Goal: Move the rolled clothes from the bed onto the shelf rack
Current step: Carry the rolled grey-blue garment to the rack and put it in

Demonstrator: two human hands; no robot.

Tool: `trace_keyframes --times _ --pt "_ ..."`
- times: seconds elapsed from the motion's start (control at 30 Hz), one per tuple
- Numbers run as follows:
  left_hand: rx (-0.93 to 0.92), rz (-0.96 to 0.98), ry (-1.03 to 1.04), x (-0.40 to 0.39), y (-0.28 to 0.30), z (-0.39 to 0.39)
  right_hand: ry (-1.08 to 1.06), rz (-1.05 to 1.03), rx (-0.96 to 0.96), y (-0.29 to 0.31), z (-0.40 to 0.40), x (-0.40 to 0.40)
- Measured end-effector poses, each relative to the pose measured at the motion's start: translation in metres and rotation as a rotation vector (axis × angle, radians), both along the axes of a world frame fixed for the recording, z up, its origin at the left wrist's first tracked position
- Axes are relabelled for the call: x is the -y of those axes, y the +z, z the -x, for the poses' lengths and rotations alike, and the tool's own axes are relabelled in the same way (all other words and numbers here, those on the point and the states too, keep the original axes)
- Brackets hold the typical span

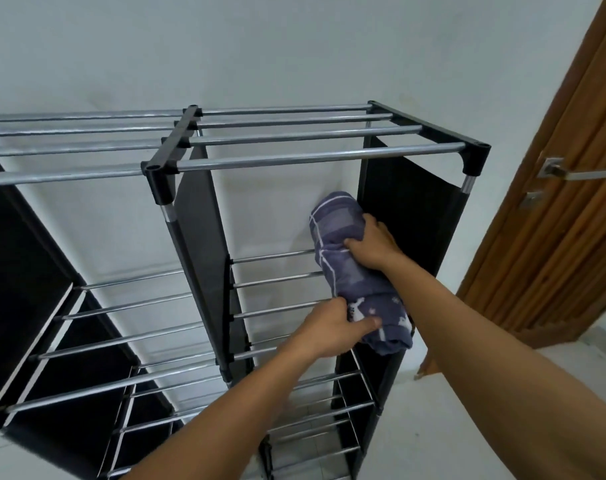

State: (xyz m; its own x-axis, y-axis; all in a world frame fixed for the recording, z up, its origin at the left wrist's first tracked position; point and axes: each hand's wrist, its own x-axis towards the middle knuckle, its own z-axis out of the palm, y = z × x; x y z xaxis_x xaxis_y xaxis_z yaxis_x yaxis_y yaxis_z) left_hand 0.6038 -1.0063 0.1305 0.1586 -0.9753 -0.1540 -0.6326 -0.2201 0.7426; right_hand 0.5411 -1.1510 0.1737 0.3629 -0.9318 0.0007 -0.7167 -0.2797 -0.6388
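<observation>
Both hands, left [332, 327] & right [374, 244], clamp rolled cloth [350, 265] on shelf rack [277, 280], white wall [294, 46] behind

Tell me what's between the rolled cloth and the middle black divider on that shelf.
Only bare shelf rods; nothing sits between the rolled cloth and the divider in the head view.

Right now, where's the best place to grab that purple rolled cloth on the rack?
Grip the rolled cloth around its near end, coming from the open front. It lies front to back across the shelf bars, hard against the right fabric panel, so that side is blocked.
</observation>
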Motion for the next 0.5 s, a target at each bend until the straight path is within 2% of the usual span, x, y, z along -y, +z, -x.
trace_keyframes --times 0.07,0.1,0.23,0.33,0.43,0.5 --pt "0.265 0.01 -0.171 -0.01 0.007 -0.001 0.026 0.013 0.057 0.007 0.016 -0.021" --pt "0.321 -0.007 -0.245 -0.014 0.009 0.002 0.042 0.019 0.08 0.008 0.027 -0.034" --pt "0.287 -0.155 -0.554 -0.018 -0.003 0.037 -0.001 -0.007 0.21 -0.007 0.093 -0.105" --pt "0.28 -0.244 -0.701 -0.022 -0.032 0.078 -0.265 -0.119 0.321 -0.029 0.158 -0.161" --pt "0.294 -0.178 -0.802 -0.027 -0.054 0.126 -0.495 -0.288 0.432 -0.058 0.22 -0.209" --pt "0.264 -0.122 -0.88 -0.033 -0.064 0.165 -0.658 -0.331 0.476 -0.086 0.26 -0.24"
